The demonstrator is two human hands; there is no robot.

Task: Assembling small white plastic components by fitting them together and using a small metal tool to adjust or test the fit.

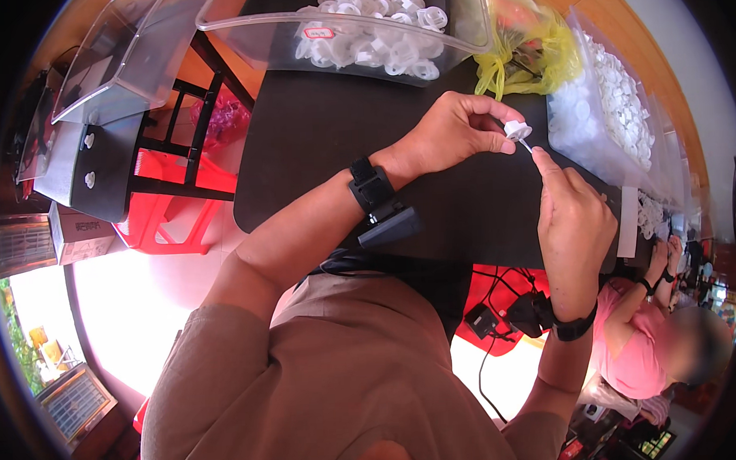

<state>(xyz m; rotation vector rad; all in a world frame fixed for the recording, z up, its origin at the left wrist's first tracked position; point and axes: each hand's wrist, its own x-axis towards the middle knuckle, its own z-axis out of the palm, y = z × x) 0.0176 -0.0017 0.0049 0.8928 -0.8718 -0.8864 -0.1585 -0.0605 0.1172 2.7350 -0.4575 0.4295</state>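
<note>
Head view, looking down on a black worktop (pixel 316 142). Left hand (pixel 454 134) curled round a small white plastic cap (pixel 517 129), pinched between thumb and fingertips, held just above the worktop's far right part. Right hand (pixel 575 227) closed too, forefinger stretched toward the cap, gripping a thin white pin-like piece (pixel 526 145) whose tip touches the cap's underside — or sits just inside it; too small to tell.

Progress, as a judgement: joining of pin and cap under way, not visibly finished, with pin and cap just meeting. Plenty left, to judge by the stock — a clear bin of white ring-shaped parts (pixel 377 35) at the far edge, and clear bags of white caps (pixel 615 108) along the right, both well filled. No sure pile of finished pieces to be made out.

Orientation: cap's broad face turned up and to the right, its short axis tilted toward the right hand. Pin's long axis running from lower right up to upper left, pointing into the cap.

Elsewhere: yellow plastic bag (pixel 532 50) between bin and bags, an empty clear tub (pixel 127 56) far left, a red stool (pixel 177 204) beside the worktop, black wrist straps on both forearms. Another person in a pink top (pixel 631 342) at work, low on the right.
</note>
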